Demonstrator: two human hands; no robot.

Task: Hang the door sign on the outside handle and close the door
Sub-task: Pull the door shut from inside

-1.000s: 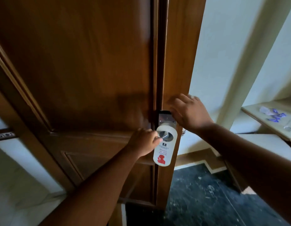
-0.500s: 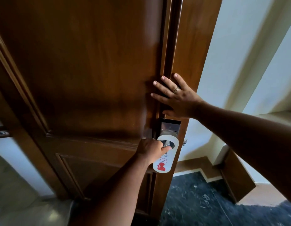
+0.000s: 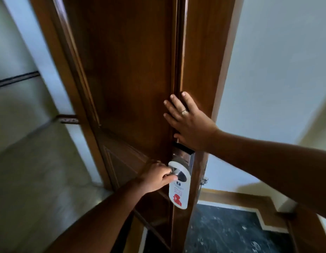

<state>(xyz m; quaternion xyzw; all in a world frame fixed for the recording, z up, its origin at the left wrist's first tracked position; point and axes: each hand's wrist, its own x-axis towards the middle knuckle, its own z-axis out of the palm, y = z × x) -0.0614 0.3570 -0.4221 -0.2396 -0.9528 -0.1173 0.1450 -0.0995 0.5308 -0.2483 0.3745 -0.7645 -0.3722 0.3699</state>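
Observation:
A dark brown wooden door fills the middle of the view, seen nearly edge-on, with its narrow edge facing me. A white door sign with red print hangs from the silver lever handle below a metal lock plate. My left hand is closed around the handle, just left of the sign. My right hand lies flat with fingers spread on the door's edge above the lock plate; it wears a ring.
A wooden door frame slants down the left, beside a pale wall. To the right is a light wall with a wooden skirting board. Dark marble floor shows at the bottom right, pale floor at the left.
My right hand left the lock plate and went up to press flat on the door's edge. My left hand stayed on the handle. The door's edge swung further towards me, and the view shifted.

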